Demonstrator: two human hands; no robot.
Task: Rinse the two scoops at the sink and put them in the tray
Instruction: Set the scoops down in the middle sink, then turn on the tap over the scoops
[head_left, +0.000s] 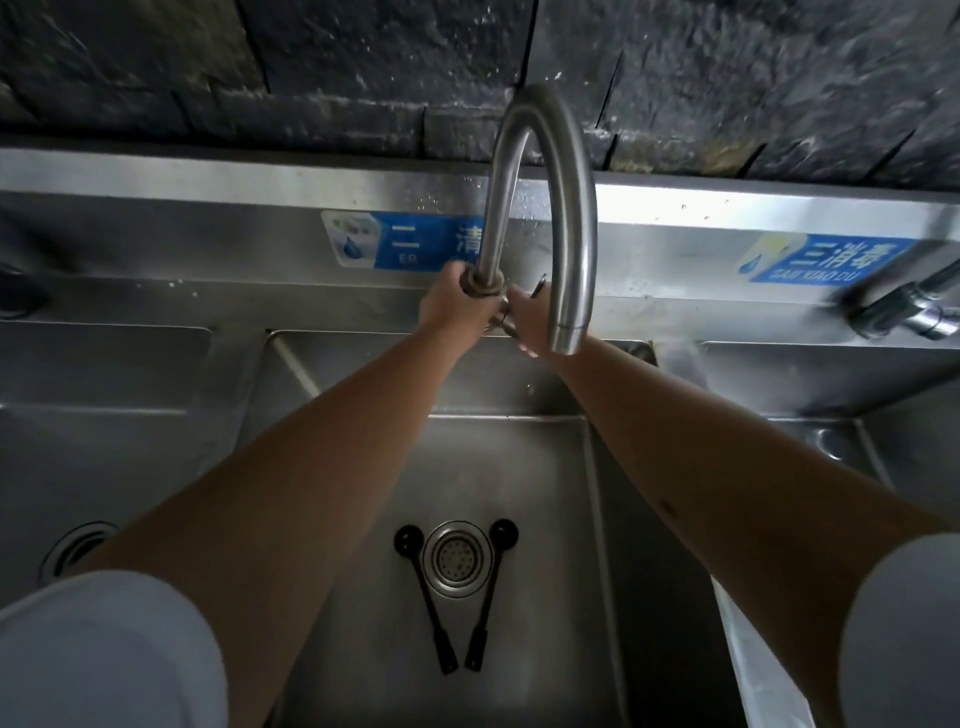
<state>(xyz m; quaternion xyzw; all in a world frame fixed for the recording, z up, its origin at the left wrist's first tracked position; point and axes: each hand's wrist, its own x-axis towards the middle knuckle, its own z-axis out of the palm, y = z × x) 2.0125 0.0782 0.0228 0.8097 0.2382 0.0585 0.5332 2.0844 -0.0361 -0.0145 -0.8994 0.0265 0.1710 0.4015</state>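
Two black long-handled scoops lie on the floor of the middle sink basin (540, 467), one scoop (423, 597) left of the round drain (456, 558) and the other scoop (491, 592) right of it, handles meeting in a V toward me. My left hand (451, 304) is closed around the base of the tall curved steel faucet (569, 208). My right hand (527, 317) grips the faucet's valve handle just right of the base, partly hidden behind the spout. No water is running. The tray is not in view.
A second basin with its own drain (78, 545) lies to the left, a third basin (831, 441) to the right. Another tap (904, 306) sticks out at the right edge. Blue labels (410, 241) mark the steel backsplash below a dark stone wall.
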